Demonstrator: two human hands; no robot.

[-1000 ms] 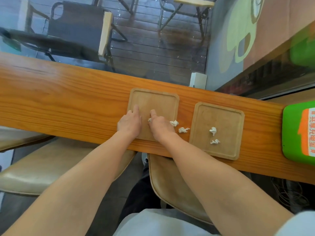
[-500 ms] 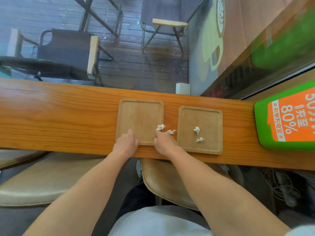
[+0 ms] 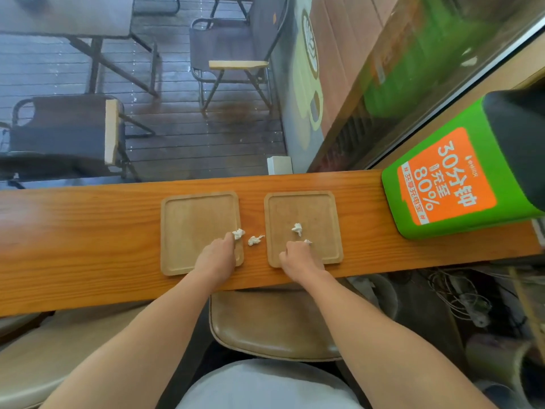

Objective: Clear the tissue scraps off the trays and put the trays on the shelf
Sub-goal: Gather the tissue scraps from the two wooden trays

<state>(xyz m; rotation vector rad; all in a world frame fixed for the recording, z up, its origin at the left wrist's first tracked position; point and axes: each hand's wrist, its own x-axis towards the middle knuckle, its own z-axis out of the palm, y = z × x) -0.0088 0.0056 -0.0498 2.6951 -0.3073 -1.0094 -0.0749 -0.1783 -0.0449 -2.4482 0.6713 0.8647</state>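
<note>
Head view. Counter (image 3: 88, 231): two wooden trays side by side. Left tray (image 3: 191, 225): left hand (image 3: 216, 256) flat on its near right corner, open, fingertip touching one tissue scrap (image 3: 238, 233) at the rim. Second scrap (image 3: 255, 240) on counter between trays. Right tray (image 3: 312, 211): one scrap (image 3: 297, 228) loose; right hand (image 3: 298, 256) curled, pinching another scrap (image 3: 307, 241).
</note>
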